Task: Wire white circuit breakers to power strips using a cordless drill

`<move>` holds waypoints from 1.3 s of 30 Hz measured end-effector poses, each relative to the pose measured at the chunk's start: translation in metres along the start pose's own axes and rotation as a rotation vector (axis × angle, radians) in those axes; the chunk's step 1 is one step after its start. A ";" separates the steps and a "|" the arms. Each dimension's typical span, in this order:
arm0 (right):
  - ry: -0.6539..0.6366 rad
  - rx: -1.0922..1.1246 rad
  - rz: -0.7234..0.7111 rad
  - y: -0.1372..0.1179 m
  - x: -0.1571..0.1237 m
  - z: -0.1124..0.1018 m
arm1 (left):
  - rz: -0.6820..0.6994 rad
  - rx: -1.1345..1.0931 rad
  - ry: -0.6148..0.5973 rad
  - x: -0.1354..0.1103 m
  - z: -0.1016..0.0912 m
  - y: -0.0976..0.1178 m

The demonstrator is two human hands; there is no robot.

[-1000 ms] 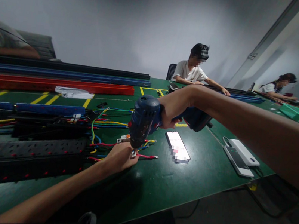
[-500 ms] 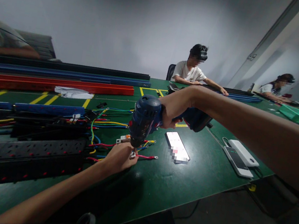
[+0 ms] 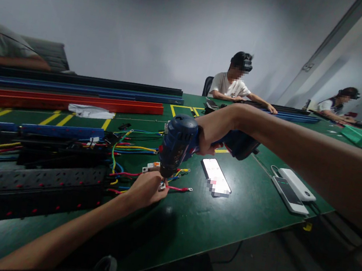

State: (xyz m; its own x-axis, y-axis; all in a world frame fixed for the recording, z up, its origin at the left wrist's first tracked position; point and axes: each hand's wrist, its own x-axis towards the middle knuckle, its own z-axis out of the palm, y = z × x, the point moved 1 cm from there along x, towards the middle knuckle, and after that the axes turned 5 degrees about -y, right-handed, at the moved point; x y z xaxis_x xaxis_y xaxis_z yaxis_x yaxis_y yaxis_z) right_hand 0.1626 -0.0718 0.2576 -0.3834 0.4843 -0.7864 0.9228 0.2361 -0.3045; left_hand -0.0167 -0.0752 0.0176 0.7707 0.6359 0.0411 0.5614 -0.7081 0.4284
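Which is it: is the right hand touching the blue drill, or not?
Touching. The head camera view shows the right hand wrapped around the handle of the blue drill, with no gap between them.

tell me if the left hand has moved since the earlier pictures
No, not noticeably: the left hand keeps the same place to the left of the phone lying on the green table.
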 end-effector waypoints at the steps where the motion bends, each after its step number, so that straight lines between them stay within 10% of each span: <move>1: 0.003 -0.006 0.000 0.000 0.000 0.000 | 0.000 -0.001 0.001 0.000 0.000 0.000; 39: 0.083 -0.025 0.061 0.002 -0.003 0.001 | 0.012 -0.027 0.016 0.000 0.002 -0.002</move>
State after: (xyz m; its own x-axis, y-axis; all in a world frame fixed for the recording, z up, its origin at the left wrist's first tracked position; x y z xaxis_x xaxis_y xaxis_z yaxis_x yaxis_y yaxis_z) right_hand 0.1658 -0.0737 0.2590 -0.3295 0.5661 -0.7556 0.9436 0.2246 -0.2432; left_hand -0.0176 -0.0744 0.0152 0.7722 0.6326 0.0602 0.5439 -0.7070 0.4520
